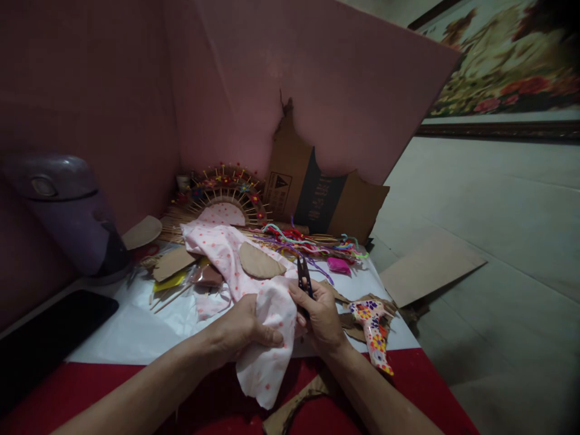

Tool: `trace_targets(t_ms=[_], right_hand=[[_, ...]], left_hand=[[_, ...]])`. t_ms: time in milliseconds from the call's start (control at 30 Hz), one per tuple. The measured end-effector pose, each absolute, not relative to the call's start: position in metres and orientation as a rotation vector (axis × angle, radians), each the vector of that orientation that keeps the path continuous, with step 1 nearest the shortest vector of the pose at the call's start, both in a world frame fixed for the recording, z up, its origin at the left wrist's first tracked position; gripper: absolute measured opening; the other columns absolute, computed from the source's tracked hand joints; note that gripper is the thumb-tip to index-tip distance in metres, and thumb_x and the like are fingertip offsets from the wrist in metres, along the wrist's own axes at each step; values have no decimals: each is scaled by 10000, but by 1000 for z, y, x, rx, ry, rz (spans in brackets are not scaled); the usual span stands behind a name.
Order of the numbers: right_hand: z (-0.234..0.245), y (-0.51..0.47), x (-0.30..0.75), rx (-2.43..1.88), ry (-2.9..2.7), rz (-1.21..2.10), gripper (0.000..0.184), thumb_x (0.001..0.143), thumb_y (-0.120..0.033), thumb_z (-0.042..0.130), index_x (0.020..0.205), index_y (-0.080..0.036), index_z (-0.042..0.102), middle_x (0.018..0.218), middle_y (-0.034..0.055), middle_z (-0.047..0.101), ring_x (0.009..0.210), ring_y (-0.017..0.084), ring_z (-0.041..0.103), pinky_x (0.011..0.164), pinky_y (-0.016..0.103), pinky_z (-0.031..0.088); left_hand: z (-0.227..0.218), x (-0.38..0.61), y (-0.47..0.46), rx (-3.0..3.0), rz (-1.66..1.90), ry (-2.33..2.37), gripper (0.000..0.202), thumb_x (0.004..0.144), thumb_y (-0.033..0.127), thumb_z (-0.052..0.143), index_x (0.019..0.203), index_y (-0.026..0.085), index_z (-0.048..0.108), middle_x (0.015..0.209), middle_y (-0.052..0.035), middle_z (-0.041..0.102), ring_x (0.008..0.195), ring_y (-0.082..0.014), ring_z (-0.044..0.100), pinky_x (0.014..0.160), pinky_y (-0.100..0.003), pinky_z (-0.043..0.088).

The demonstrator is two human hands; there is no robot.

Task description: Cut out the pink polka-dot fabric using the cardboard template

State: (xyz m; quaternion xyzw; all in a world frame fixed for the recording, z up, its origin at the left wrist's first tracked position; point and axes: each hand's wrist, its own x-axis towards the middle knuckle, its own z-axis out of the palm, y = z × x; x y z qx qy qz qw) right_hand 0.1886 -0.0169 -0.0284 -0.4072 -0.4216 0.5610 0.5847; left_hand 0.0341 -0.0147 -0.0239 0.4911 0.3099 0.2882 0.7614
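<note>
My left hand (pixel 242 331) grips a fold of pink cloth with red dots (pixel 267 314) and holds it up over the table's front. My right hand (pixel 321 314) is closed round small black scissors (pixel 303 277), whose blades point up and away, right beside the cloth's edge. The cloth trails back over the table, and a leaf-shaped cardboard cutout (pixel 259 261) lies on it.
A flowered glue gun (pixel 374 333) lies right of my right hand. Coloured yarn (pixel 317 244), sticks and a round stick ornament (pixel 224 190) sit behind. Cardboard pieces (pixel 317 193) lean on the pink backboard. A purple appliance (pixel 67 205) and a black phone (pixel 49 332) are at left.
</note>
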Motion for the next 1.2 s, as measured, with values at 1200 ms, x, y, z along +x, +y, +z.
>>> trace_targets(t_ms=[1200], right_hand=[[-37,-17,188,-1037,-1055,1326,286,705,-410,698,709,-160,559,419,-97,416,303,26,257,302,169,206]], left_hand=[[-24,35,-18,1101,600,733,189,580,79,638,748,141,698,660,10,645,576,-106,537,558,-203,412]])
